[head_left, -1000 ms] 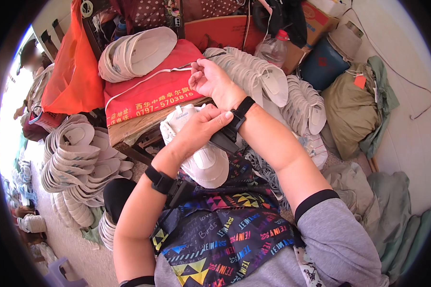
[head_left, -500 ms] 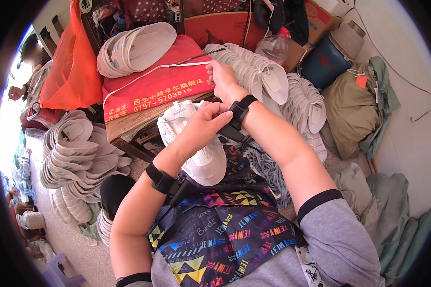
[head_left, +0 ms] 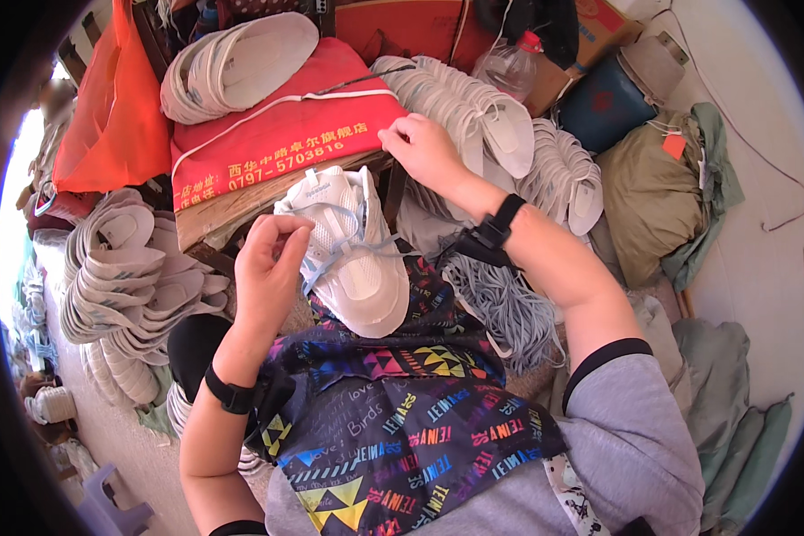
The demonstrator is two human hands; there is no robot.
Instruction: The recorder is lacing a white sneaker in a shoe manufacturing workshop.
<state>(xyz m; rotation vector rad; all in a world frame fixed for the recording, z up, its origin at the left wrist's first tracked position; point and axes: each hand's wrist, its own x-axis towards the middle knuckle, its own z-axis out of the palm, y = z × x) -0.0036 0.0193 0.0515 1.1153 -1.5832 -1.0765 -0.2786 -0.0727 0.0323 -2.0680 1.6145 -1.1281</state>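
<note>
A white sneaker [head_left: 366,290] rests on my lap, its toe toward me, with a thin blue-grey shoelace [head_left: 335,252] crossing its tongue. Beside the shoe's left edge, my left hand [head_left: 272,263] is closed in a pinch, with the lace running at its fingertips. My right hand [head_left: 424,156] is raised beyond the shoe to the right, near the corner of the red cloth. Its fingers are curled together, and what they hold, if anything, does not show. A bundle of blue-grey laces [head_left: 505,308] hangs right of the shoe.
The red cloth [head_left: 286,121] covers a wooden stand [head_left: 214,219], with white shoe parts [head_left: 277,58] and a white cord on it. More stacked shoe parts stand left [head_left: 107,277] and right [head_left: 500,134]. A blue bucket [head_left: 598,107] and an olive sack [head_left: 648,192] are farther right.
My hands have moved apart: the left went left, off the top of the shoe, and the right shifted slightly right. The shoe's tongue and lace now show uncovered.
</note>
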